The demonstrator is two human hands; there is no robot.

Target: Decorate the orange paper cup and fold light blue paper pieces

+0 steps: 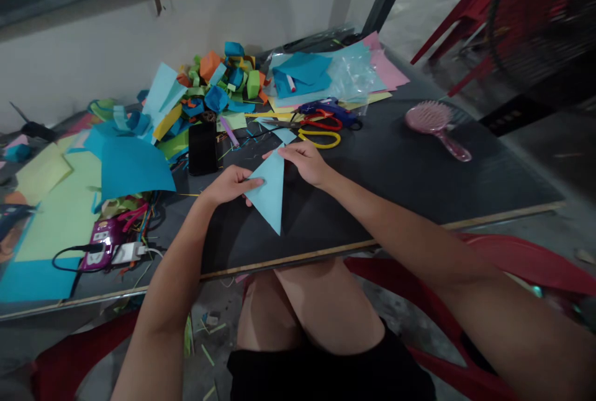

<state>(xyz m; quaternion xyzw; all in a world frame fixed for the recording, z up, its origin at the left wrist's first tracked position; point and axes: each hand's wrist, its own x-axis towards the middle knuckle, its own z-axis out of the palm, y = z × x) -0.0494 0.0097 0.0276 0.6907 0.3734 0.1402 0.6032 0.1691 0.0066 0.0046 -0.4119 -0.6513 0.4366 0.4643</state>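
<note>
A light blue sheet of paper (pixel 271 193), folded to a triangle, is held above the dark table between both hands. My left hand (pixel 233 185) pinches its left corner, thumb on top and fingers underneath. At the upper corner my right hand (pixel 305 160) grips the paper between thumb and fingers; the fingertips are partly hidden. Just beyond lie scissors (pixel 321 137) with red and yellow handles, and a small light blue paper piece (pixel 285 135). A black phone (pixel 203 149) rests left of the paper, near a purple stick-like item (pixel 230 132).
Folded coloured paper pieces (pixel 223 81) are heaped at the back. Paper sheets in clear plastic (pixel 344 75) lie at back right, near a blue tool (pixel 330 112). A pink hairbrush (pixel 437 128) lies to the right. A purple power strip (pixel 105 243) and blue sheet (pixel 133 165) are left.
</note>
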